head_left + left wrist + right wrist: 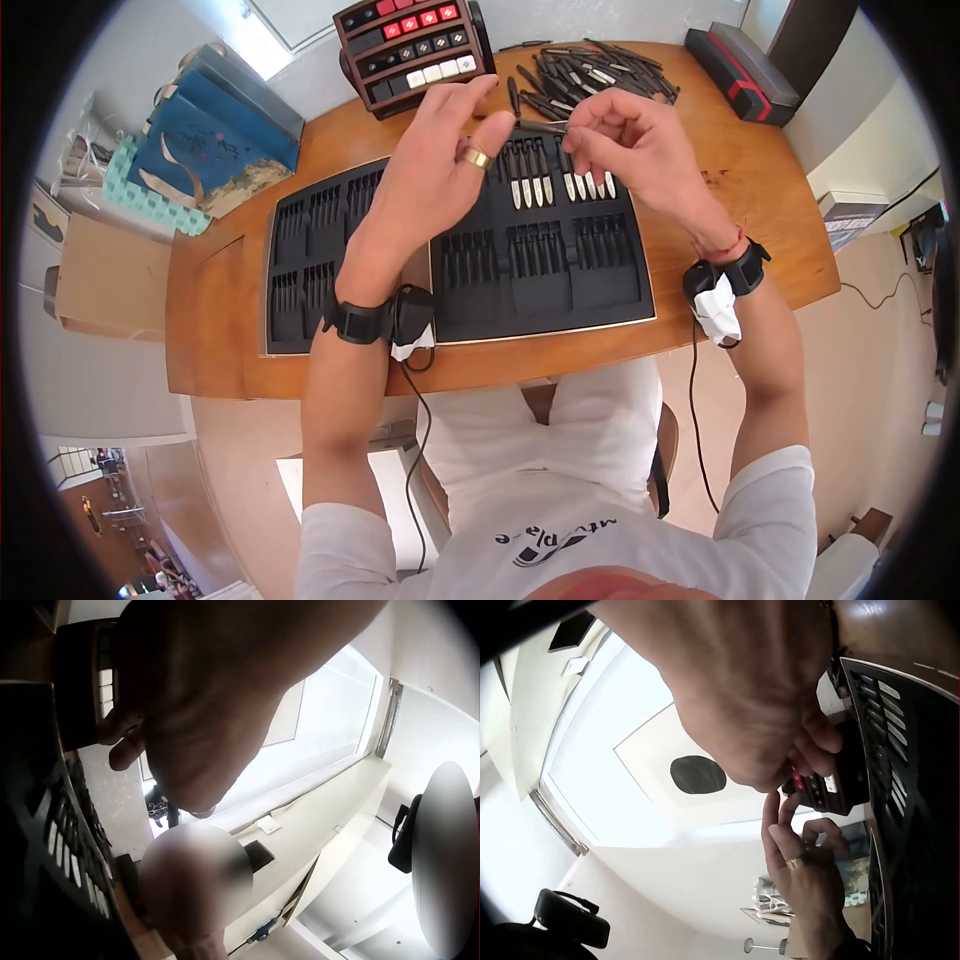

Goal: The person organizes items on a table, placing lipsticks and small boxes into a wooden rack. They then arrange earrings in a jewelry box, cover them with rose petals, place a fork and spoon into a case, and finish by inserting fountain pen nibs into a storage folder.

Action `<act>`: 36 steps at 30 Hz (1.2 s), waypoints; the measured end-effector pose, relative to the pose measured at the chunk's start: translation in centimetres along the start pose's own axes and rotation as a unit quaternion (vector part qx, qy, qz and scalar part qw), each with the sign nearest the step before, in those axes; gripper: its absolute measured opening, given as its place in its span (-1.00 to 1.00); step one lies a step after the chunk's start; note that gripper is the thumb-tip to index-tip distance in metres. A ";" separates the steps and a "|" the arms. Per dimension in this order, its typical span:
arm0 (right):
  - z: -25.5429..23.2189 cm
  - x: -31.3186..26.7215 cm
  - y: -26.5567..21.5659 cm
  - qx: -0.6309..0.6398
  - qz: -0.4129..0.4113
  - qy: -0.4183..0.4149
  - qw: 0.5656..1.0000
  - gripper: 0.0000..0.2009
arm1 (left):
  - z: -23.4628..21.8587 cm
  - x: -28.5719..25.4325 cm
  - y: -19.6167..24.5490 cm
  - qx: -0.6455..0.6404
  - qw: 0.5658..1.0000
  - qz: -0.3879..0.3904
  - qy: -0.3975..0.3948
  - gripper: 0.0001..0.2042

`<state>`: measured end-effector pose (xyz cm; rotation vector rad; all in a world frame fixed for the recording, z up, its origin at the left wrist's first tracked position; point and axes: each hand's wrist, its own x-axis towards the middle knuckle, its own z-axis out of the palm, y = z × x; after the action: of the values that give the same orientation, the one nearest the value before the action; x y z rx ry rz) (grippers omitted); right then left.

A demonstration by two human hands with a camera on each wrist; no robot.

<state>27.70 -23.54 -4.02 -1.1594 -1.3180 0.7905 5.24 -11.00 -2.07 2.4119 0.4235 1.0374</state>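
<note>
Pen: a slim dark pen (541,126) is held in the air between both hands, above the far edge of the black slotted tray (545,280).
Long axis: it lies roughly level and runs left to right as the person sits, one end toward each hand.
Left hand: the left hand (440,160) has its thumb and forefinger closed on the pen's left end; the other fingers stand up and spread, a ring on one.
Right hand: the right hand (630,145) pinches the pen's right end, fingers curled in around it.
Nearer hand: neither is; the two hands meet at the pen from opposite sides, almost touching.
Tray slots: directly below the hands, a row of slots (560,185) already holds pens with pale tips, lying front to back, across the held pen's line. The slots toward the person look unfilled.
Loose pens: a heap of dark pens (590,75) lies on the tabletop (760,200) beyond the right hand.
Display rack: a brown rack (415,50) of small red, black and white pieces stands beyond the left hand.
Wrist views: both show only the hands' undersides and the ceiling; the pen itself cannot be made out there.
</note>
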 end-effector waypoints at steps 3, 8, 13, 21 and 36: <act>0.3 0.0 0.1 -0.009 -0.033 0.001 0.999 -0.91 | -1.1 0.0 -1.0 0.012 0.999 -0.016 -0.038 -0.72; 0.5 0.0 1.0 -0.005 -0.076 0.002 0.997 -0.90 | -1.5 -1.1 0.1 -0.043 0.989 -0.092 -0.104 -0.79; 0.9 0.1 1.3 0.032 -0.102 0.016 0.994 -0.89 | -1.3 -1.3 0.6 -0.079 0.972 -0.136 -0.173 -0.80; 1.3 0.2 2.0 -0.049 -0.079 0.063 0.994 -0.85 | -0.4 -1.0 0.0 -0.077 0.945 -0.249 -0.199 -0.80; 1.7 -0.6 3.1 -0.328 -0.211 -0.104 0.915 -0.68 | 1.7 -1.5 -1.8 -0.066 0.925 -0.305 -0.214 -0.87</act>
<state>26.48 -22.93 -7.34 -1.2438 -2.0206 0.1404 5.31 -10.69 -4.96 2.0807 0.8382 0.2476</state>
